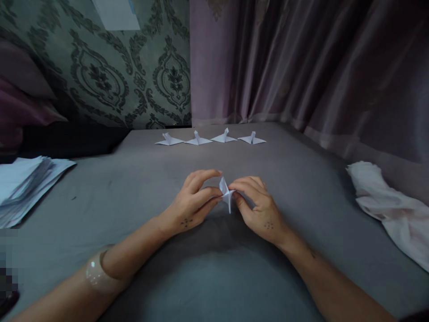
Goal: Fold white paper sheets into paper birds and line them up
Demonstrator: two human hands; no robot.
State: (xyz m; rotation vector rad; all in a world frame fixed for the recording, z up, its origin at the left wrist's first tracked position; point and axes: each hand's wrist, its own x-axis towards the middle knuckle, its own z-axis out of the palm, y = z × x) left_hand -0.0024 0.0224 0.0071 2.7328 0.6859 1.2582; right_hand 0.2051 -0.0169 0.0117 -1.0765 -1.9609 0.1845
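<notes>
A small white origami crane (228,195) is held up between my two hands, over the middle of the grey sheet. My left hand (196,197) pinches one side of it between thumb and fingers, the index finger arched above. On the opposite side, my right hand (258,203) grips the paper with thumb and fingertips. One pointed part of the crane rises between the hands, and another points down towards me. The fingertips cover its outer edges.
Several folded white paper cranes (197,139) stand in a row at the far edge of the grey sheet (134,179). A stack of paper (30,183) lies at left, a crumpled pale cloth (389,201) at right. Behind are a patterned wall (140,67) and purple curtains (217,67).
</notes>
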